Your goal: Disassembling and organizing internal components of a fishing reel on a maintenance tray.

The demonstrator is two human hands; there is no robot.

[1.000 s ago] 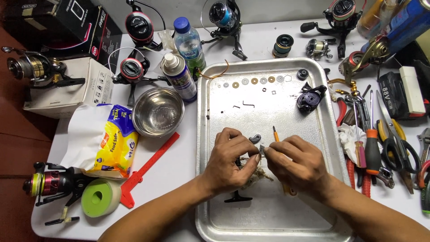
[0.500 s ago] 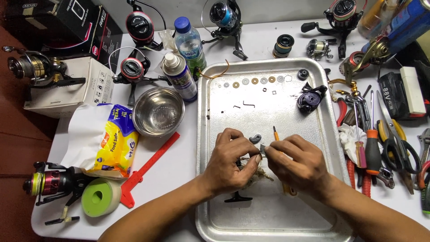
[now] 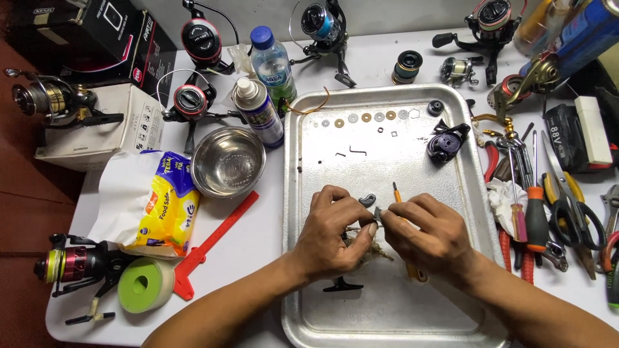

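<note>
Both hands work close together over the middle of a metal tray (image 3: 322, 138). My left hand (image 3: 335, 232) pinches a small dark reel part (image 3: 376, 217) between thumb and fingers. My right hand (image 3: 429, 235) meets it from the right and grips a thin yellow-handled tool (image 3: 397, 193) whose tip points away from me. A small grey curved piece (image 3: 367, 200) lies just beyond my fingers. Greasy reel parts (image 3: 374, 251) lie under my hands, mostly hidden. A black handle piece (image 3: 342, 285) rests near my left wrist.
A row of washers (image 3: 364, 118) and a black reel body (image 3: 446, 143) lie at the tray's far end. A steel bowl (image 3: 227, 161), spray can (image 3: 258, 111), water bottle (image 3: 272, 64), red plastic ruler (image 3: 213, 241) and several fishing reels stand left; screwdrivers, pliers and scissors (image 3: 570, 216) lie right.
</note>
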